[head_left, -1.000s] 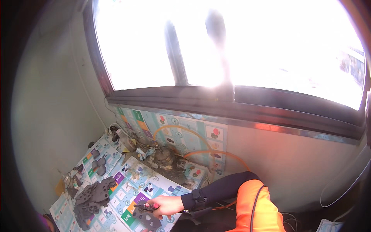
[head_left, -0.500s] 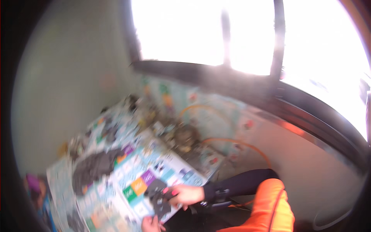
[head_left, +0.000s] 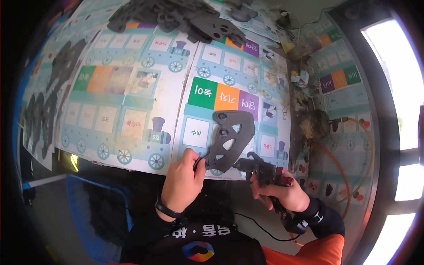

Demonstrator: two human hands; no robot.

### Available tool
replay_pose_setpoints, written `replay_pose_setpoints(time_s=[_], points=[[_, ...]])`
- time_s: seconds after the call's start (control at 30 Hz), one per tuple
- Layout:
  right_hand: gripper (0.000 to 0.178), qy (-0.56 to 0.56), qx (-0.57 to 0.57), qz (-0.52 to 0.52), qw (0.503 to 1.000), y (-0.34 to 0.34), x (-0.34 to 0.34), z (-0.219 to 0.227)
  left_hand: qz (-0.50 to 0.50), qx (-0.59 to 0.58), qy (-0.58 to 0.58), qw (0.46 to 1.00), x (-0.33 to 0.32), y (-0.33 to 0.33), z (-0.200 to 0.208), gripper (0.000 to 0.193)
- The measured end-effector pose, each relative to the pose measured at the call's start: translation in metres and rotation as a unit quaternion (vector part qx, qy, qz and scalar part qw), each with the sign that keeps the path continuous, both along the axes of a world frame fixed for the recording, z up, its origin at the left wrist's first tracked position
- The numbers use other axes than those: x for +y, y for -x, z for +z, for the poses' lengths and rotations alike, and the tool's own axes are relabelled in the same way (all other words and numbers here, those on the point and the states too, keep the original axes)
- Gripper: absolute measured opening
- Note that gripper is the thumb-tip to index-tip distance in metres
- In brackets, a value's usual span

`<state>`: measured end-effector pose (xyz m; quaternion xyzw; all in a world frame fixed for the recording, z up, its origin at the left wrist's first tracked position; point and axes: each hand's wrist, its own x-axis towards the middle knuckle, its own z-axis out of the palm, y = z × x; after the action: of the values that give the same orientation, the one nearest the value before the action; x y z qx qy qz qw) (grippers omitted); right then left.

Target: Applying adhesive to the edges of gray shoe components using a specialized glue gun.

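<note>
My left hand pinches the lower left end of a flat dark grey part with several cut-out openings. The part tilts upward over the front edge of the printed table covering. To its lower right, my right hand is wrapped round a dark, grimy spray gun with red knobs at its back. The gun's nose points left, close to the part's lower edge; whether they touch I cannot tell. A thin black hose or cable curves below the gun.
A heap of similar grey parts lies at the table's far side, with more at the left. Dirty build-up coats the right edge, near an orange hose. A blue basket stands below the table at left.
The view has swung from the wall and window down onto the table. The grey part is now raised in my left hand, with the spray gun in my right hand beside it.
</note>
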<state>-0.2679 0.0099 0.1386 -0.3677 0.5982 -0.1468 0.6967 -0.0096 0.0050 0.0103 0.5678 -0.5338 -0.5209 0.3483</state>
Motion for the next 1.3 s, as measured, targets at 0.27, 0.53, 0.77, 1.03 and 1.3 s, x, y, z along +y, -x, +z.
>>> replay_pose_setpoints(time_s=[0.27, 0.53, 0.77, 1.03, 1.3], points=[[0.035, -0.042, 0.057, 0.051, 0.996, -0.027, -0.014, 0.0, 0.003, -0.061, 0.104, 0.993, -0.003, -0.004, -0.008, 0.021], [0.033, -0.071, 0.099, 0.066, 0.99, -0.036, -0.025, 0.003, -0.042, -0.054, 0.1, 0.993, -0.007, -0.01, -0.005, 0.021], [0.032, -0.083, 0.116, 0.067, 0.987, -0.042, -0.027, 0.001, -0.042, -0.039, 0.095, 0.994, -0.007, -0.011, -0.006, 0.021], [0.029, -0.082, 0.104, 0.076, 0.988, -0.041, -0.026, -0.002, -0.044, -0.038, 0.09, 0.994, -0.007, -0.011, -0.006, 0.021], [0.026, -0.068, 0.116, 0.055, 0.989, -0.041, -0.025, 0.0, -0.029, -0.044, 0.11, 0.993, -0.006, -0.009, -0.008, 0.021]])
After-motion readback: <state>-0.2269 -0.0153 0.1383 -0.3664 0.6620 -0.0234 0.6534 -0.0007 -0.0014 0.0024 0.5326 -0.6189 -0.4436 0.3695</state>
